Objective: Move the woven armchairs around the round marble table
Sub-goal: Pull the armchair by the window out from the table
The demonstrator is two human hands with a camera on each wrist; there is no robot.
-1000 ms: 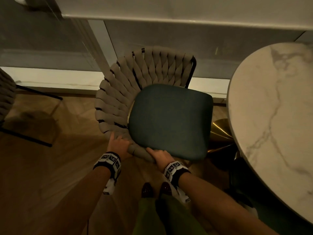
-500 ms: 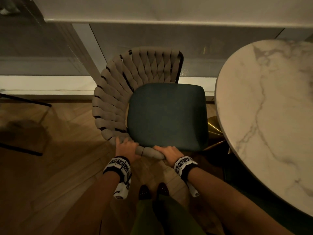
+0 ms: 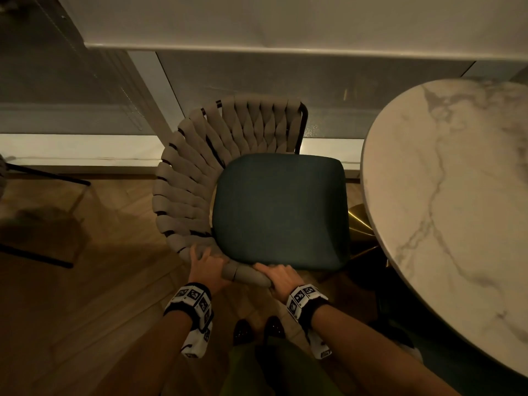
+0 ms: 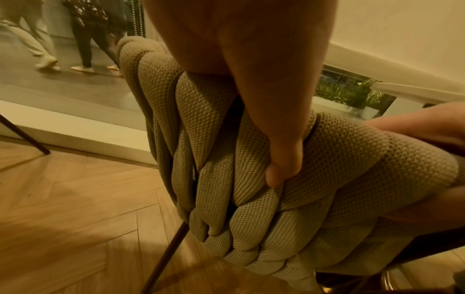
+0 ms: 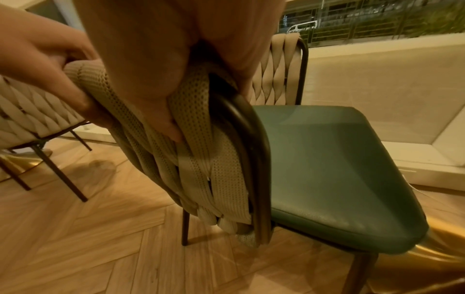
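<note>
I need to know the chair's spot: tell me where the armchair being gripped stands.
In the head view, the woven armchair stands centre, just left of the marble table, its back rim held by both hands.

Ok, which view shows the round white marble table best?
The head view: the round white marble table fills its right side, beside the woven armchair's dark green seat cushion. The right wrist view catches only the gold base; the left wrist view doesn't show the top.

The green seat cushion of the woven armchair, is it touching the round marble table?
Cannot tell. In the head view the green seat cushion overlaps the round marble table's edge from above, so neither contact nor gap shows.
</note>
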